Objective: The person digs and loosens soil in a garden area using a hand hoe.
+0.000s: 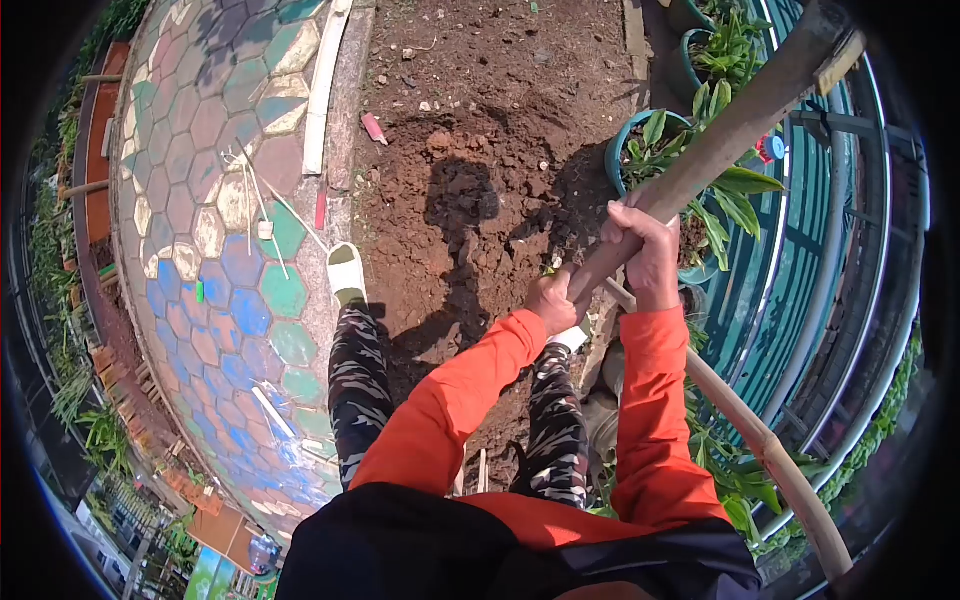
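Note:
My left hand (pixel 552 303) is closed around the lower end of a thick wooden tool handle (pixel 735 125). Higher up the same handle, my right hand (pixel 648 245) grips it with the thumb along the wood. The handle slants up to the right, across the potted plants, and ends near the top right in a dark part with a pale wooden piece. What kind of tool it belongs to cannot be made out. Below both hands lies loosened brown soil (pixel 415 270), with a shadow across it.
Painted hexagonal paving (pixel 205 130) lies left of the soil, with a pale strip (pixel 325 90) along its edge. Teal pots (pixel 622 150) with leafy plants stand at right, before a green fence (pixel 800 230). A bamboo pole (pixel 765 440) slants behind my right arm. My light shoe (pixel 346 272) rests at the soil's edge.

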Available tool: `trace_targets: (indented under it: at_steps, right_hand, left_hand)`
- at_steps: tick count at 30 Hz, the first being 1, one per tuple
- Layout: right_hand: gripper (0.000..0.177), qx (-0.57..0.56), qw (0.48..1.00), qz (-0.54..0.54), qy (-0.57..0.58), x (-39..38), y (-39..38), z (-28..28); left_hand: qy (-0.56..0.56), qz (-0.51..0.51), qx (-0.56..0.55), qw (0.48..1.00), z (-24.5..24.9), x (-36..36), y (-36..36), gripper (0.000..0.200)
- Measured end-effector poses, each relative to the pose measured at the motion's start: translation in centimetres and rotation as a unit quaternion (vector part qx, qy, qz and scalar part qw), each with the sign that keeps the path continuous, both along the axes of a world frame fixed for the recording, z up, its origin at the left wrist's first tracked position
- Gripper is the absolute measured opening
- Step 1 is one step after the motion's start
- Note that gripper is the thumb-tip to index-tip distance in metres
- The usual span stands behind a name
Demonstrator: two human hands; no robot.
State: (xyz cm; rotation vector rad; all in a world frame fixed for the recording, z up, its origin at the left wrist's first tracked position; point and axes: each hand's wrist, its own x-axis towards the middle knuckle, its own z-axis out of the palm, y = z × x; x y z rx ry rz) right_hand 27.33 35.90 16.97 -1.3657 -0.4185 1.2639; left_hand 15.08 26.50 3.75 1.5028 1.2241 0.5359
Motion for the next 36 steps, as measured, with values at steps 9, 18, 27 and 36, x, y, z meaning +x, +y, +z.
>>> trace_targets:
  at_steps: [9, 18, 27, 36]
  right_hand:
    - [0.013, 0.219, 0.944, 0.033, 0.244, 15.5, 19.0, 8.4]
    - [0.017, -0.355, 0.918, -0.006, 0.179, -4.9, -7.2, -29.2]
    - [0.018, -0.311, 0.930, 0.072, 0.179, 4.3, 6.2, -21.6]
    - [0.012, -0.353, 0.931, 0.053, 0.077, 0.5, 1.5, -24.8]
  left_hand:
    - [-0.135, 0.070, 0.176, 0.973, 12.4, 12.3, 21.6, 0.020]
    - [0.255, 0.052, -0.342, 0.903, -12.7, -5.3, -8.3, 0.028]
    - [-0.011, 0.001, -0.313, 0.950, 0.5, 2.0, 8.2, 0.048]
    - [0.126, 0.037, -0.337, 0.932, -6.2, -1.2, -0.9, 0.040]
